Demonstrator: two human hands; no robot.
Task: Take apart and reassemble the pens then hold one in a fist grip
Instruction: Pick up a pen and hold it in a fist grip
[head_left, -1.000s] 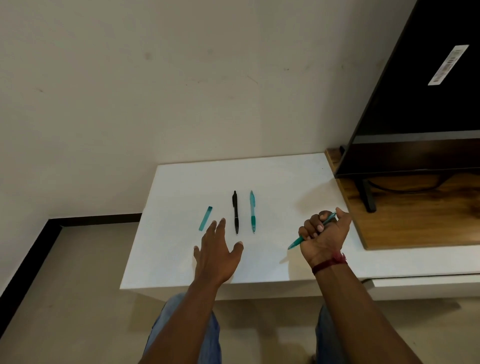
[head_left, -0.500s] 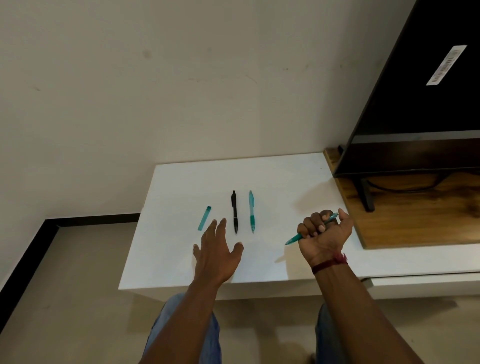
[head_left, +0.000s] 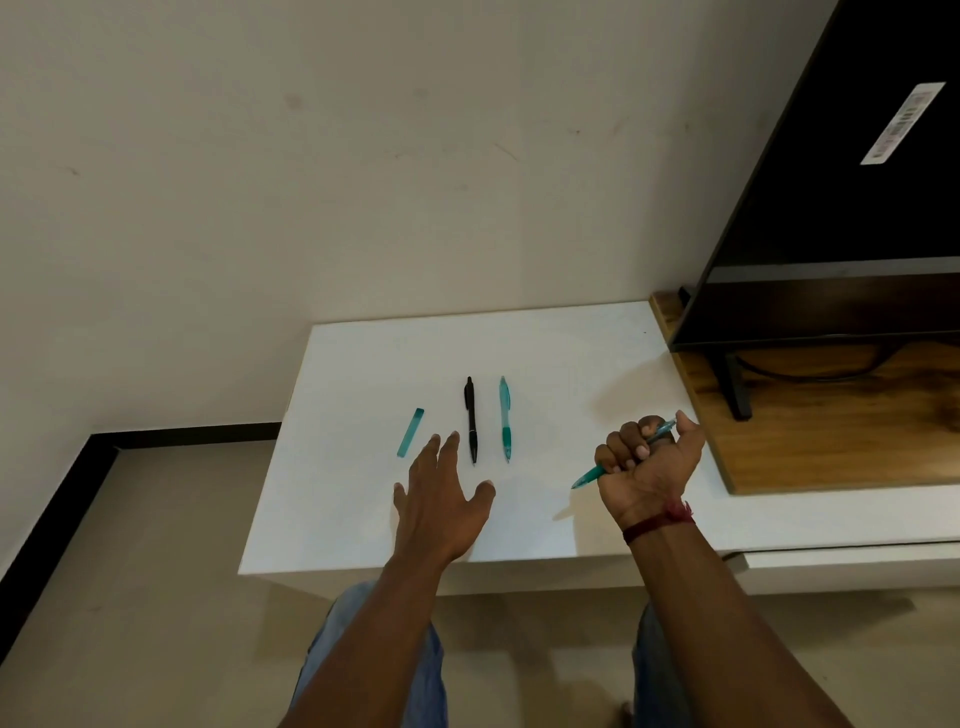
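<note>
My right hand (head_left: 647, 467) grips a teal pen (head_left: 589, 475) in a fist above the white table (head_left: 571, 358); the pen's tip pokes out to the lower left and its back end shows by my thumb. My left hand (head_left: 441, 499) lies flat on the table with spread, straight fingers and holds nothing. Just beyond its fingertips a black pen (head_left: 471, 420) and a second teal pen (head_left: 505, 419) lie side by side, pointing away from me. A short teal pen piece (head_left: 410, 432) lies to their left.
A wooden board (head_left: 831, 431) covers the table's right part and carries a black television (head_left: 857, 208) on a stand. A cream wall rises behind the table. To the left the floor (head_left: 130, 571) has a black skirting. My knees in blue jeans sit under the front edge.
My right hand has lifted the gripped teal pen slightly up and away from the table. My left hand and the pens on the table have stayed put.
</note>
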